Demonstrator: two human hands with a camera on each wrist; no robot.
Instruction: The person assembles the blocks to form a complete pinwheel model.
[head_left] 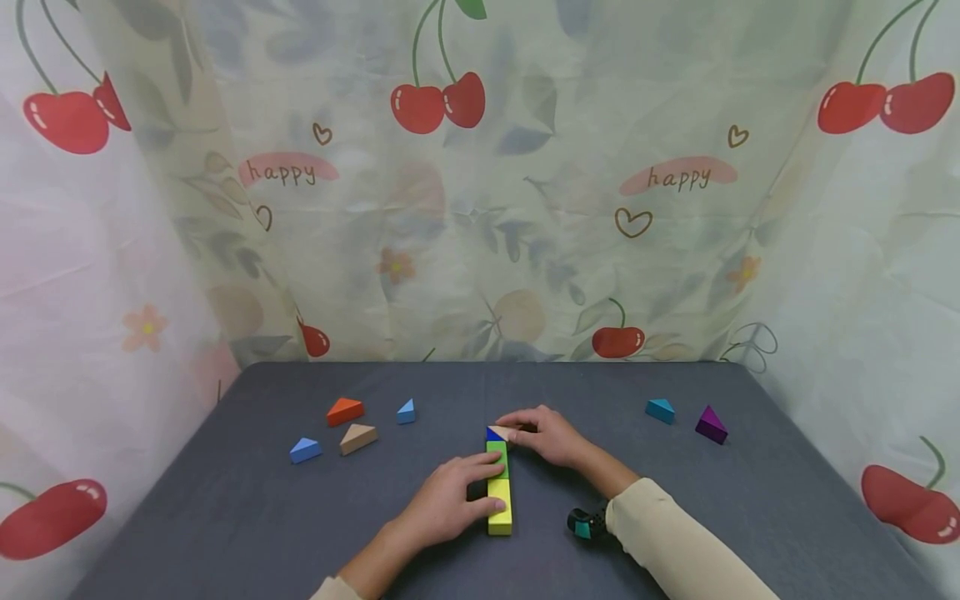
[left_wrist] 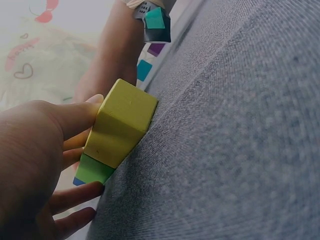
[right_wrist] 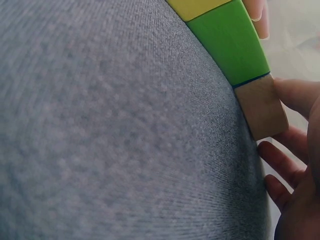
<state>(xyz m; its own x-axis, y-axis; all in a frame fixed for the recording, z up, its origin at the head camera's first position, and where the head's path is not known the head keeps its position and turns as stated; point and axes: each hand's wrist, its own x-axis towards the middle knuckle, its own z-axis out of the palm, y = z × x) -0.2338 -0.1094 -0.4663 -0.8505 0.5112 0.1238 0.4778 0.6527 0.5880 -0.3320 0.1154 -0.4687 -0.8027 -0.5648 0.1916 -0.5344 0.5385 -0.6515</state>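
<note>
A row of blocks lies on the grey cloth: a yellow block (head_left: 499, 521) nearest, then a green block (head_left: 492, 447), then a blue triangular block (head_left: 492, 435) beside a bare-wood triangular block (head_left: 497, 429). From the left side, my left hand (head_left: 442, 500) rests its thumb on the yellow block and a finger on the green one, fingers fairly straight. The left wrist view shows its lower fingers beside the row. My right hand (head_left: 555, 437) holds the wooden triangle at the far end between thumb and fingers; in the right wrist view the wood face (right_wrist: 262, 107) shows by the thumb.
At the left lie an orange triangle (head_left: 345, 412), a wooden triangle (head_left: 358, 439), a blue triangle (head_left: 305, 451) and a smaller blue one (head_left: 406, 412). At the right are a teal triangle (head_left: 660, 410) and a purple one (head_left: 711, 425). A printed curtain (head_left: 525, 250) surrounds the table.
</note>
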